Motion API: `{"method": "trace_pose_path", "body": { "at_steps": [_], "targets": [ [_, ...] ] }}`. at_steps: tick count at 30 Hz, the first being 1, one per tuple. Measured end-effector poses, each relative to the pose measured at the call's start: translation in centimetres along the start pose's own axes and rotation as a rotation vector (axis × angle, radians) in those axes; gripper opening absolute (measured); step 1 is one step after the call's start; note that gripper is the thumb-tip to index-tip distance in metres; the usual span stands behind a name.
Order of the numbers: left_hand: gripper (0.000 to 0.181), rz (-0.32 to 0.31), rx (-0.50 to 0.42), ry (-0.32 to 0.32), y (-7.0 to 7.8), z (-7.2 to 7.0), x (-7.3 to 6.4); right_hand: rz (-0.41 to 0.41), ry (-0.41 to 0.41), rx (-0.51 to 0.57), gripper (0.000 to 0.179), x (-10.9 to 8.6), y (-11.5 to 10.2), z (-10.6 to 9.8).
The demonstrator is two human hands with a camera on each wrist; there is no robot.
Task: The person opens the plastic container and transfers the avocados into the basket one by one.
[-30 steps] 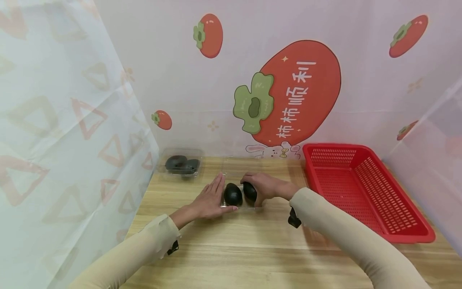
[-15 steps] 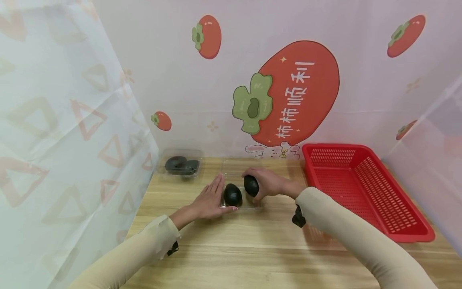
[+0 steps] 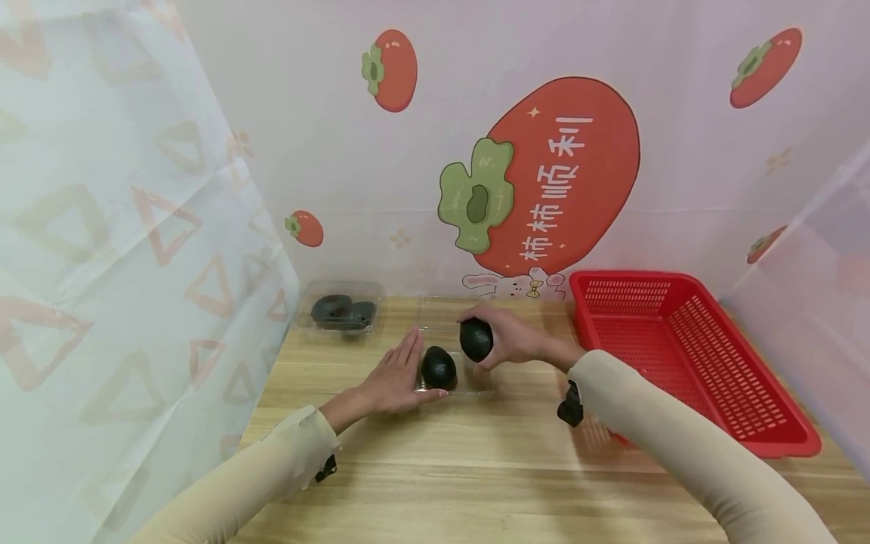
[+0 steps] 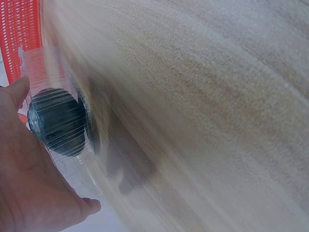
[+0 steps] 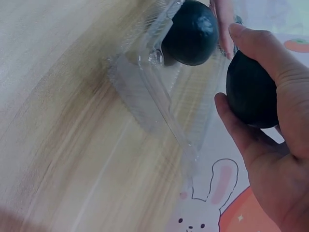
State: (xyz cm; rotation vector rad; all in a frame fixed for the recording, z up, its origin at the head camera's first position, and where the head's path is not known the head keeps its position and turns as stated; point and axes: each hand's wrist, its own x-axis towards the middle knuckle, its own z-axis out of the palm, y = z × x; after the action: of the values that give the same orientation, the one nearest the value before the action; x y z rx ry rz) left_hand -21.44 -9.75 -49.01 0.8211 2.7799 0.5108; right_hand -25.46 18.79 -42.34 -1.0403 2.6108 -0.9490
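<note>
In the head view, my right hand point(image 3: 511, 335) grips a dark avocado point(image 3: 476, 339) between thumb and fingers. It is raised over the right end of a clear plastic clamshell box point(image 5: 164, 104), whose lid lies back toward the wall. A second avocado point(image 3: 439, 368) sits in the left end of that box. My left hand point(image 3: 389, 383) rests along the box's left side, fingers straight and thumb stretched along the front edge. The left wrist view shows the second avocado point(image 4: 58, 121) through the ribbed box wall, beside my spread fingers.
A closed clear box point(image 3: 374, 289) with dark avocados inside stands at the back left. On the right is a red perforated plastic basket point(image 3: 680, 340). The wooden table point(image 3: 408, 483) ends at a printed cloth point(image 3: 340, 151) hung behind and at both sides.
My right hand has lifted the avocado up from the right end of the box and slightly to the right. The left hand and the second avocado have stayed in place.
</note>
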Motion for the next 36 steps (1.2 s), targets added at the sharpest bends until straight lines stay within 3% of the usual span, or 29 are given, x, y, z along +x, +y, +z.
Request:
{"method": "trace_pose_path", "body": {
  "at_steps": [6,13,27,36],
  "targets": [
    [0.117,-0.014,0.014,-0.018,0.5,-0.4,-0.1,-0.006,0.049,0.018,0.082,-0.4,0.1,-0.7],
    [0.121,0.006,0.006,0.007,-0.2,0.5,0.2,0.013,0.079,0.0,0.085,-0.8,0.1,-2.0],
    [0.117,0.012,0.021,0.014,0.4,-0.2,-0.2,0.165,0.111,0.044,0.089,-2.7,0.4,-4.9],
    [0.119,0.019,0.004,0.021,0.2,0.0,-0.2,0.167,0.147,0.044,0.088,-4.0,1.6,-6.6]
  ]
}}
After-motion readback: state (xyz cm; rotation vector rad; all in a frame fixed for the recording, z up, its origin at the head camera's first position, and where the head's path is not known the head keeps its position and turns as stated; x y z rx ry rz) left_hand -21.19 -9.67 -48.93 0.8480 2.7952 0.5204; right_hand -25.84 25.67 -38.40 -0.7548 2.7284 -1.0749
